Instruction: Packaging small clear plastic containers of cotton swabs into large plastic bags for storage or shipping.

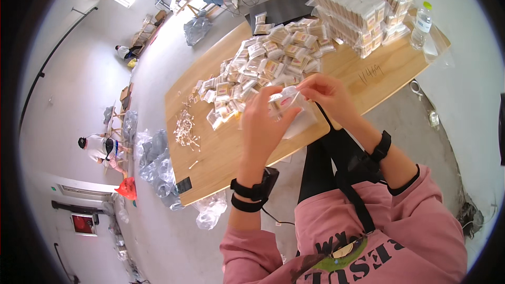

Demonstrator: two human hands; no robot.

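Above the near edge of the wooden table [379, 87], both hands hold a small clear plastic bag [286, 98] with a pinkish printed mark. My left hand [259, 123] grips it from the left between thumb and fingers. At its upper right edge, my right hand [329, 94] pinches the plastic. Whether anything is inside the bag is hard to make out. Beneath the hands lies a flat, clear plastic sheet or bag [304, 123], partly covered. Just beyond them spreads a large heap of small clear packets of cotton swabs [263, 63].
Loose cotton swabs [185, 130] lie scattered on the table's left. Stacked bundles of packets [350, 8] and a water bottle [421, 25] stand at the far right. Plastic bags [158, 165] lie on the floor at left. Other people [102, 147] work farther off.
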